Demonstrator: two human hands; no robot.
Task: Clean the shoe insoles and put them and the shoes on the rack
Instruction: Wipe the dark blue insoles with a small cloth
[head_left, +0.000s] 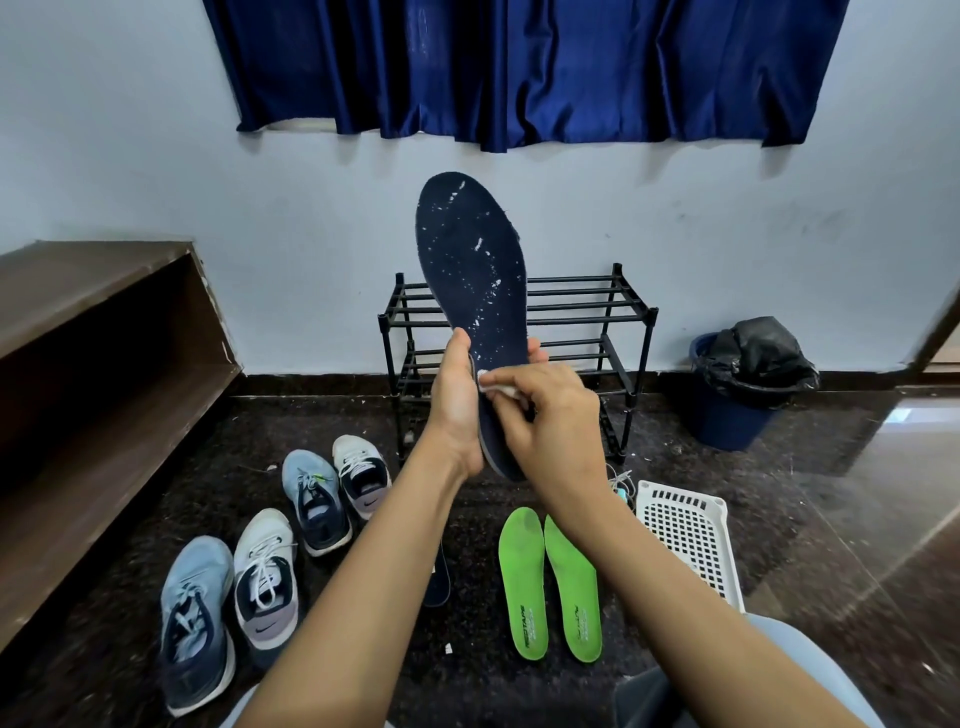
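Note:
I hold a dark navy insole upright, speckled with white bits. My left hand grips its lower part from the left. My right hand pinches a small white wipe against the insole's face. Behind the insole stands a black tiered shoe rack with nothing on its bars. Two green insoles lie side by side on the dark floor. Another dark insole lies partly hidden under my left forearm. Two blue shoes and two white shoes sit on the floor at left.
A white perforated plastic basket lies on the floor at right. A blue bin with a black bag stands by the wall. A brown wooden shelf unit fills the left side. A blue curtain hangs above.

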